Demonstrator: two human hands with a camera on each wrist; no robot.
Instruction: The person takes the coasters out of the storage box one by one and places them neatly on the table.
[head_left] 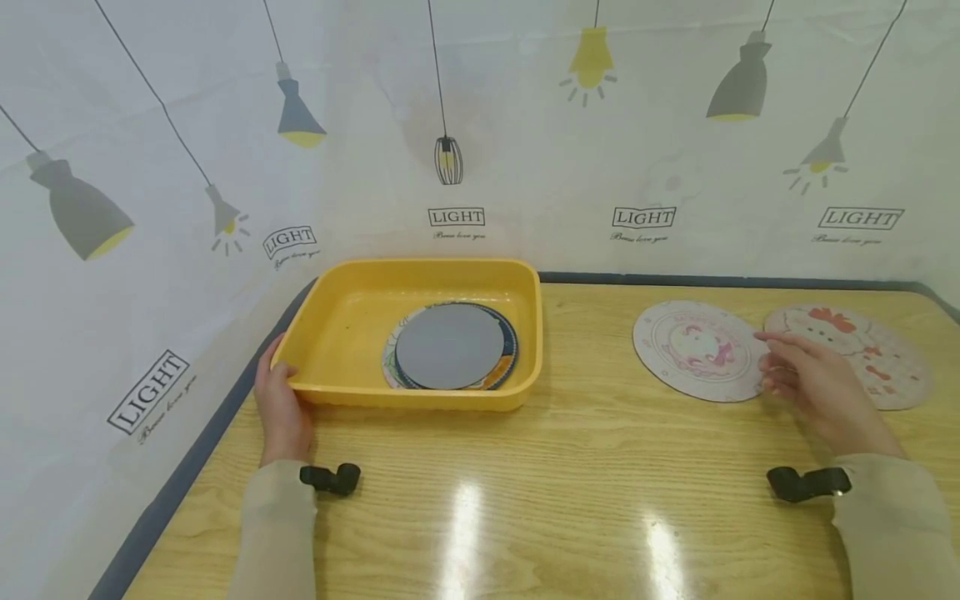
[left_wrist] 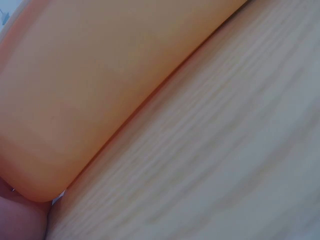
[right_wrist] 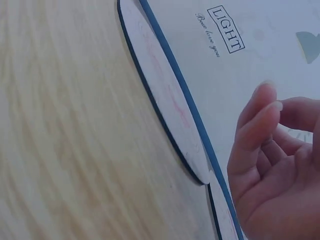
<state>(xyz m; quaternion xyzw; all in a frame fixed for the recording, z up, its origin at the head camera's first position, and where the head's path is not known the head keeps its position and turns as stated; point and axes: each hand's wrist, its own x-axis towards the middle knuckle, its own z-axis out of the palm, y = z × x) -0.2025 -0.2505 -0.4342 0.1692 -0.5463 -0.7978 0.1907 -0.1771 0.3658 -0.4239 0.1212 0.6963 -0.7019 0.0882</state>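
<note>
My left hand (head_left: 283, 408) grips the front left corner of a yellow plastic tray (head_left: 416, 400), its thumb at the rim; the tray's outer wall (left_wrist: 100, 80) fills much of the left wrist view. Several round mats lie stacked inside, the top one a plain grey mat (head_left: 450, 346). To the right, my right hand (head_left: 821, 387) hovers with bent fingers and holds nothing. Close by its fingertips lies a white round mat (head_left: 693, 350) with a pink print. A second pale round mat (head_left: 885, 354) with a red-bowed cartoon figure is partly hidden behind this hand.
The tray and mats stand on a wood-grain table (head_left: 562, 483) with a dark edge (head_left: 675, 280) at the back. Pale sheeting (head_left: 525, 108) printed with lamps rises behind and on the left.
</note>
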